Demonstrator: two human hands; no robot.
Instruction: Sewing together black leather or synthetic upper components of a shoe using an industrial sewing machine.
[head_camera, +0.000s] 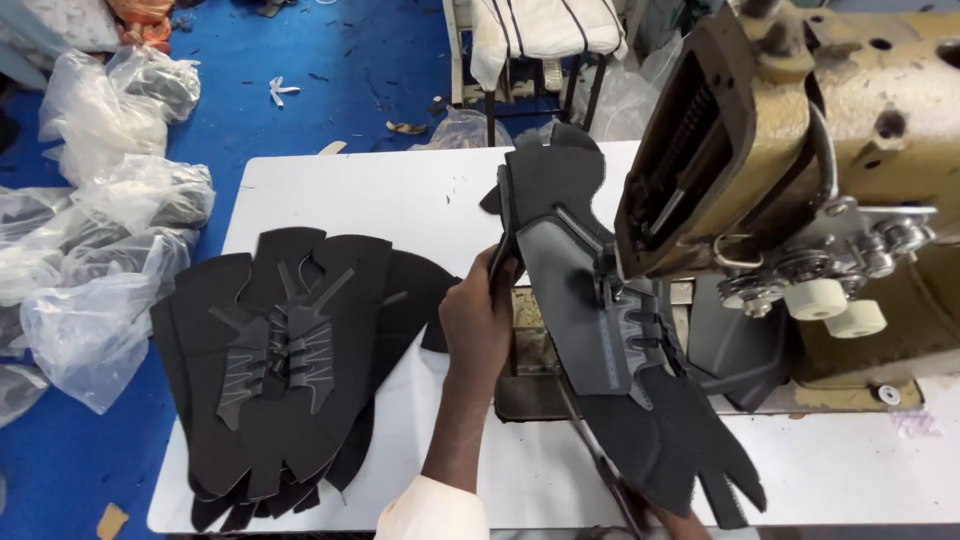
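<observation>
Two hands are working one shoe upper (590, 300) at the sewing machine (800, 190) right now, so here's how it's looking. Left hand (478, 315) is sitting mid-frame, fingers curled shut around the left edge of the black and grey upper, thumb side pressing into the material, wrist bent a bit and forearm running straight down to the white sleeve (432, 512) at the bottom edge. Right hand (672, 520) is barely peeking out at the bottom of the frame, under the tail end of the upper; it's touching the piece, but I honestly can't tell whether it's pinching it or just propping it up, too much is hidden.

The upper itself is stretching diagonally from the top middle of the frame down to lower right, with its middle part tucked in by the head of the machine, right around where the needle should be. The needle area is blocked, so no way to say if a stitch is running.

Progress-wise, I'm guessing this is somewhere mid-batch: a fanned-out stack of flat black uppers (290, 360) with grey lace pieces on top is lying on the white desk (400, 190) at left, well apart from the hands. Can't tell if that stack is done or waiting.

Farther out, clear plastic bags (100, 230) are piling up on the blue floor (330, 70) at upper left.
</observation>
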